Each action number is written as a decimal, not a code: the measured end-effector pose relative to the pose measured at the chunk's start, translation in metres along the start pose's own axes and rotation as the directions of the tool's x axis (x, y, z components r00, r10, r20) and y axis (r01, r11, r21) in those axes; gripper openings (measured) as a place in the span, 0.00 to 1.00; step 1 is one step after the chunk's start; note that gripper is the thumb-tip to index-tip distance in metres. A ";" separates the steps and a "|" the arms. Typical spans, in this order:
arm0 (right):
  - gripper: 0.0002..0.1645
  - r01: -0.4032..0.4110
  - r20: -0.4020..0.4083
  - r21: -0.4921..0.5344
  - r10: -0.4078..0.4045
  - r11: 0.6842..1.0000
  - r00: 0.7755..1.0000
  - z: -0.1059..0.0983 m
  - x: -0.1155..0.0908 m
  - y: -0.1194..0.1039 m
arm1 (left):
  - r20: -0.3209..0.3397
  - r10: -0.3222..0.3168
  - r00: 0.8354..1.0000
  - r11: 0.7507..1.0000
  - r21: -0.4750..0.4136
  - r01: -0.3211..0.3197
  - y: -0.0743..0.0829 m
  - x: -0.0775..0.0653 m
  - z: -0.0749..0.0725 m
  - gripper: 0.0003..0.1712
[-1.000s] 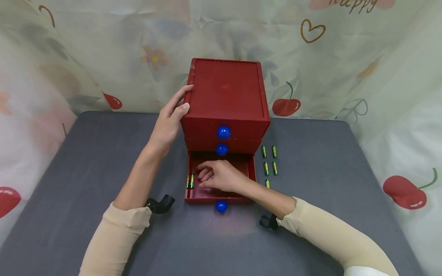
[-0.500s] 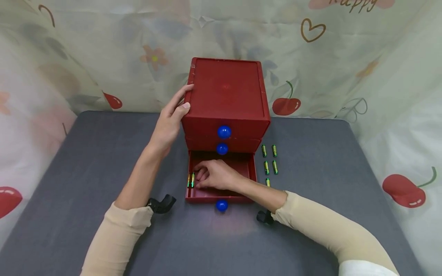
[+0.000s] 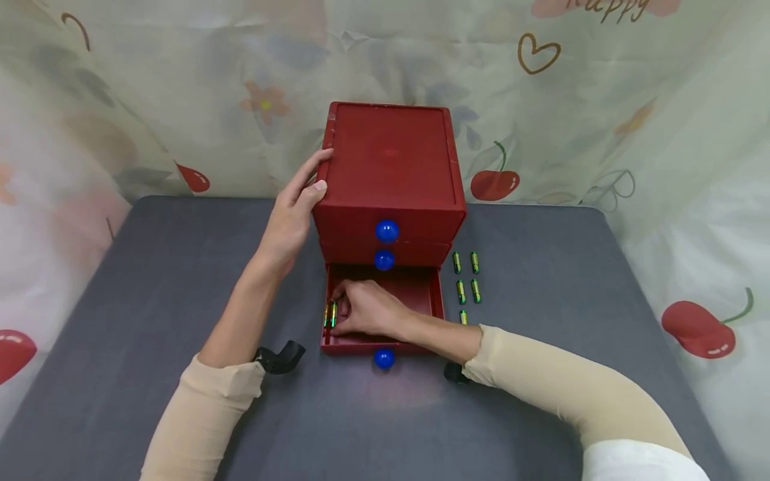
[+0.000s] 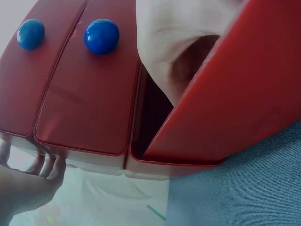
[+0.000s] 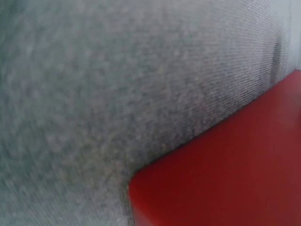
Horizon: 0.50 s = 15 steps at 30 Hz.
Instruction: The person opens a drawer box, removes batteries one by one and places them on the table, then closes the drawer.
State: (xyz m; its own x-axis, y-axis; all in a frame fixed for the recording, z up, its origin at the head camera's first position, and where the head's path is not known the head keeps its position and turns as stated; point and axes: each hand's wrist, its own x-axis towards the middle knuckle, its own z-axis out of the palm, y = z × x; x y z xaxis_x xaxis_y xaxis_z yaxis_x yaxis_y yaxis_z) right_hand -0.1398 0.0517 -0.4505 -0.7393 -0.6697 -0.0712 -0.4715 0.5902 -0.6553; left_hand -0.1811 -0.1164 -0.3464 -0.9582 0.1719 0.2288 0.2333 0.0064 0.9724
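A red drawer cabinet (image 3: 391,157) with round blue knobs stands at the middle back, its bottom drawer (image 3: 357,349) pulled out. My left hand (image 3: 291,217) rests against the cabinet's left side, thumb and index fingertip at the top edge. In the left wrist view its fingers (image 4: 57,172) touch the side wall. Two small green-and-gold batteries lie side by side along the drawer's left wall. My right hand (image 3: 369,308) reaches into the drawer and pinches the right-hand battery (image 3: 333,314) by its ends, between thumb and index finger. The other battery (image 3: 327,314) lies just left of it.
Several more batteries (image 3: 460,292) lie in loose rows on the grey table (image 3: 529,287), right of the cabinet. A patterned curtain (image 3: 265,60) hangs behind the table and at both sides. The drawer front with its blue knob (image 3: 383,359) sticks out toward me.
My right hand has moved left inside the drawer, from beside the batteries to the right-hand one, and its thumb and index finger have closed on it. My left hand has stayed on the cabinet.
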 end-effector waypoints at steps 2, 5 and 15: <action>0.30 0.008 -0.010 -0.029 -0.008 1.000 1.000 0.001 0.001 -0.001 | 0.000 0.003 1.000 1.000 0.000 -0.003 0.001 0.000 0.000 0.27; 0.30 0.015 -0.021 -0.057 -0.017 0.998 1.000 0.001 0.003 -0.002 | 0.002 0.005 1.000 1.000 -0.006 -0.005 0.002 0.000 0.000 0.27; 0.26 0.019 -0.022 -0.067 -0.020 0.998 1.000 0.002 0.001 -0.001 | 0.004 0.003 1.000 1.000 0.013 -0.003 0.001 -0.001 0.000 0.27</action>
State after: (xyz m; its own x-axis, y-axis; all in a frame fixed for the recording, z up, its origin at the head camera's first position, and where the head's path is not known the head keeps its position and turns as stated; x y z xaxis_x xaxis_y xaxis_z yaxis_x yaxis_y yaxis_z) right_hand -0.1395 0.0493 -0.4510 -0.7401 -0.6712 -0.0412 -0.5165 0.6065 -0.6045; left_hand -0.1797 -0.1166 -0.3459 -0.9568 0.1760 0.2314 0.2382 0.0184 0.9710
